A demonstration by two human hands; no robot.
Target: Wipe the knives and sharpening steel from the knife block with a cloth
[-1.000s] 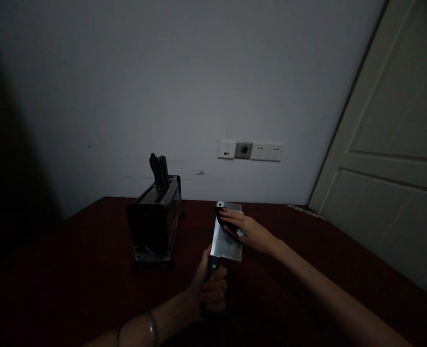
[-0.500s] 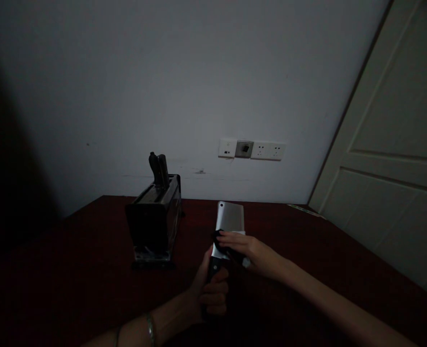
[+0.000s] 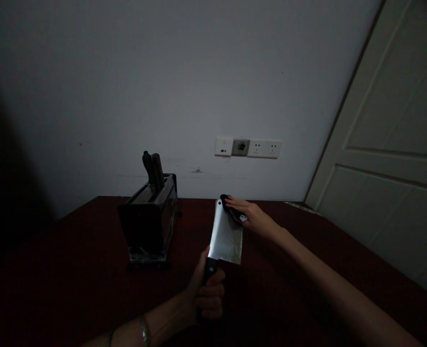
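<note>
My left hand [image 3: 208, 291] is closed around the black handle of a cleaver [image 3: 226, 241], whose broad steel blade points away from me. Pressed on the blade's far end, beside the small hole, is a dark cloth [image 3: 235, 212] with a small white patch. My right hand [image 3: 251, 215] holds this cloth under its fingers, which lie nearly flat together. Left of the cleaver stands a dark knife block [image 3: 146, 231], with black knife handles [image 3: 153, 169] rising from its top slots.
The dark red table [image 3: 90, 250] reaches back to a grey wall [image 3: 184, 86]. Sockets and a switch panel [image 3: 247, 147] are set in the wall. A pale panelled door [image 3: 386, 159] leans into view on the right, near a flat strip [image 3: 302, 208] on the table's edge.
My right hand has slid the cloth from near the handle up to the far end of the blade, uncovering the lower blade. My left hand keeps its grip on the cleaver.
</note>
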